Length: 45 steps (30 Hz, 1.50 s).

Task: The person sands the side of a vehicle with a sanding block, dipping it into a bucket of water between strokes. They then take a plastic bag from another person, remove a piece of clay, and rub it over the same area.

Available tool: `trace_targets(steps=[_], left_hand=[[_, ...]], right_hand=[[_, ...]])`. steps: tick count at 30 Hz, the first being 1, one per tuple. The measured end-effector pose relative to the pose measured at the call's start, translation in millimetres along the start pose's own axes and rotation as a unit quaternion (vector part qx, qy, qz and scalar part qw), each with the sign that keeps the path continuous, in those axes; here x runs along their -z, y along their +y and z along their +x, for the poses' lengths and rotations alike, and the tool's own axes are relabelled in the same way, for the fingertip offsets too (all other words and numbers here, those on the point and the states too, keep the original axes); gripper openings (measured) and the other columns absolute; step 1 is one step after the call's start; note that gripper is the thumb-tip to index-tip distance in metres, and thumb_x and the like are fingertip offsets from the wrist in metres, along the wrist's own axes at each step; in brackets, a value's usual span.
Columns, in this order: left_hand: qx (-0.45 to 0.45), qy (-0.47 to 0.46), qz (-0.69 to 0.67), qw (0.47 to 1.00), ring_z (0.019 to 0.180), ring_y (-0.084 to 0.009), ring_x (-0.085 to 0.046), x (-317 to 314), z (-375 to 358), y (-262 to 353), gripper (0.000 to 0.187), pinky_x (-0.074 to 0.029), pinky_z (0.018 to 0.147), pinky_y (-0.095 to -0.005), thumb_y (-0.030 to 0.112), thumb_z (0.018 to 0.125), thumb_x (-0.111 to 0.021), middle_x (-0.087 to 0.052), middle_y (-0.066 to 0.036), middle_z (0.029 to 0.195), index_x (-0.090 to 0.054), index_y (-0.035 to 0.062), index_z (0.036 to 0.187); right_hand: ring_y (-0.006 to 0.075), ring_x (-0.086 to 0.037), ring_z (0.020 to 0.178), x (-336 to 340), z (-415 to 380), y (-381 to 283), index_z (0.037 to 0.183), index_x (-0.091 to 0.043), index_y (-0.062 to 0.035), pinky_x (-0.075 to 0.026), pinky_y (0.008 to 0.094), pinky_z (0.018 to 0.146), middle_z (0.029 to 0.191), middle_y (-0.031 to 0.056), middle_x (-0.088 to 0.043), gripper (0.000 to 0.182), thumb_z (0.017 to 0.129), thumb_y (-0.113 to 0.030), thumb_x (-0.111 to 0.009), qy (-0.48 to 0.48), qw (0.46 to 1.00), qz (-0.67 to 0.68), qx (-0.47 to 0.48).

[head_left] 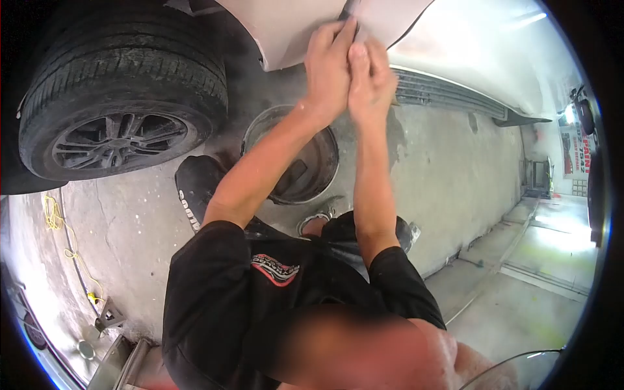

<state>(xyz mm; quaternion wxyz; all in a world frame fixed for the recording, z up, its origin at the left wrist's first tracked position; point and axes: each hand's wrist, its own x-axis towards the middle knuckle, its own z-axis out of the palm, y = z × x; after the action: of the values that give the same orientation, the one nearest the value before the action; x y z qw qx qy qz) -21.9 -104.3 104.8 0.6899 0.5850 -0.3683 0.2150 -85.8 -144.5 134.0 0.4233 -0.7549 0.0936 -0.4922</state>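
Fingers (337,42) of L hand (327,71) look bunched together, tips up at the low edge of a pale car panel (286,29); can't tell if they're clamped on anything, since the tips are partly hidden. R hand (372,81) sits right beside L, thumb up, fingers curled & a bit blurred; can't tell if it grips anything either. Any pad or cloth btwn hands & panel: too unclear to say.

Panel is up front, above the floor (448,175), w/ a dark seam nr the hands. Prob. stiff & thin, fixed to the car, so its wt shouldn't matter. Smooth face prob. slick, esp. if wet or dusty; finish could scratch, edge could chip. Best hold, I'd guess: finger pads flat along the lower edge, one hand backing the other, no nails, light pressure nr the seam.

Further out: bucket (328,153) on the floor below the forearms, small dark block (297,171) inside, prob. light. Big tyre (130,71) off to L, prob. heavy, rubber grippy. Yellow cord (52,213) beyond it, limp, loosely coiled.
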Motion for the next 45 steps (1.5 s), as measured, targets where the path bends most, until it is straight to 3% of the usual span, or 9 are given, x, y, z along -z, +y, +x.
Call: trace_targets(steps=[2, 8, 11, 18, 22, 25, 37, 42, 45], left_hand=[[-0.017, 0.001, 0.005, 1.000, 0.102, -0.0332, -0.060, 4.4, 19.8, 15.7, 0.036, -0.050, 0.088, -0.0418, 0.010, 0.092, -0.061, -0.064, -0.014, 0.113, -0.066, 0.0003, 0.126], [-0.021, 0.016, -0.025, 0.999, 0.107, -0.0314, -0.061, -2.8, 5.5, -3.9, 0.038, -0.050, 0.093, -0.0386, 0.010, 0.091, -0.063, -0.066, -0.014, 0.116, -0.066, 0.0006, 0.128], [-0.007, 0.021, 0.001, 1.000, 0.096, -0.0249, -0.063, -0.7, 34.2, 20.6, 0.033, -0.052, 0.081, -0.0314, 0.007, 0.098, -0.057, -0.065, -0.014, 0.108, -0.064, 0.0014, 0.130], [-0.016, 0.002, 0.013, 1.000, 0.101, -0.0330, -0.062, -1.5, 23.1, 9.5, 0.038, -0.051, 0.090, -0.0370, 0.011, 0.088, -0.064, -0.066, -0.016, 0.111, -0.067, 0.0018, 0.125], [-0.019, 0.021, 0.019, 0.999, 0.096, -0.0357, -0.063, -3.3, 15.3, -2.8, 0.035, -0.052, 0.084, -0.0401, 0.013, 0.086, -0.065, -0.065, -0.018, 0.106, -0.067, 0.0001, 0.119], [-0.042, 0.038, 0.023, 0.998, 0.095, -0.0333, -0.064, -1.2, 11.2, 2.8, 0.036, -0.052, 0.082, -0.0398, 0.012, 0.087, -0.064, -0.066, -0.017, 0.106, -0.067, 0.0000, 0.121], [0.031, -0.017, -0.023, 0.999, 0.096, -0.0273, -0.064, 3.3, 39.3, 20.9, 0.035, -0.053, 0.082, -0.0341, 0.007, 0.097, -0.056, -0.066, -0.017, 0.109, -0.063, 0.0017, 0.131], [-0.027, 0.037, 0.033, 0.998, 0.092, -0.0271, -0.066, -3.2, -2.8, -6.6, 0.029, -0.053, 0.077, -0.0349, 0.012, 0.091, -0.063, -0.066, -0.014, 0.103, -0.069, 0.0019, 0.118], [-0.034, -0.007, 0.060, 0.998, 0.093, -0.0340, -0.064, 6.0, 30.4, 20.2, 0.034, -0.052, 0.079, -0.0408, 0.012, 0.089, -0.063, -0.065, -0.016, 0.103, -0.067, 0.0022, 0.122]], right_hand=[[0.0244, -0.063, 0.110, -1.5, 7.3, -8.1, 0.121, -0.067, 0.0025, -0.047, 0.0325, 0.096, 0.121, 0.0170, -0.066, 0.032, 0.099, -0.021, -0.065, 0.008, 0.998, 0.037, -0.046], [0.0265, -0.064, 0.108, -1.4, 8.1, -1.2, 0.119, -0.067, 0.0025, -0.049, 0.0334, 0.094, 0.120, 0.0173, -0.066, 0.031, 0.098, -0.020, -0.065, 0.010, 0.997, -0.026, 0.075], [0.0280, -0.064, 0.108, 2.0, 5.6, 3.5, 0.118, -0.067, 0.0027, -0.049, 0.0341, 0.093, 0.120, 0.0178, -0.065, 0.031, 0.098, -0.020, -0.065, 0.002, 0.997, -0.044, 0.066], [0.0318, -0.064, 0.107, 6.3, 14.2, 1.4, 0.113, -0.067, 0.0041, -0.050, 0.0350, 0.092, 0.119, 0.0191, -0.066, 0.030, 0.097, -0.021, -0.065, -0.008, 0.996, -0.049, 0.075], [0.0175, -0.062, 0.100, 0.4, 12.2, 6.8, 0.113, -0.062, 0.0058, -0.048, 0.0290, 0.090, 0.110, 0.0122, -0.067, 0.031, 0.101, -0.023, -0.062, -0.002, 0.992, -0.081, 0.099], [0.0287, -0.065, 0.104, -0.6, -1.3, -2.2, 0.113, -0.067, 0.0040, -0.050, 0.0349, 0.091, 0.117, 0.0189, -0.066, 0.028, 0.097, -0.019, -0.064, 0.010, 0.998, -0.021, 0.059], [0.0260, -0.063, 0.114, -2.1, 27.3, -17.0, 0.110, -0.068, 0.0041, -0.048, 0.0325, 0.097, 0.122, 0.0194, -0.067, 0.029, 0.101, -0.023, -0.061, -0.012, 1.000, 0.018, 0.006], [0.0251, -0.064, 0.098, 1.1, -6.8, 3.1, 0.108, -0.070, 0.0041, -0.050, 0.0348, 0.086, 0.110, 0.0156, -0.067, 0.027, 0.098, -0.020, -0.065, 0.023, 0.995, -0.048, 0.088], [0.0271, -0.065, 0.107, 3.2, 19.0, -18.6, 0.109, -0.069, 0.0062, -0.050, 0.0342, 0.092, 0.116, 0.0183, -0.067, 0.029, 0.098, -0.020, -0.065, -0.019, 1.000, -0.014, 0.012]])
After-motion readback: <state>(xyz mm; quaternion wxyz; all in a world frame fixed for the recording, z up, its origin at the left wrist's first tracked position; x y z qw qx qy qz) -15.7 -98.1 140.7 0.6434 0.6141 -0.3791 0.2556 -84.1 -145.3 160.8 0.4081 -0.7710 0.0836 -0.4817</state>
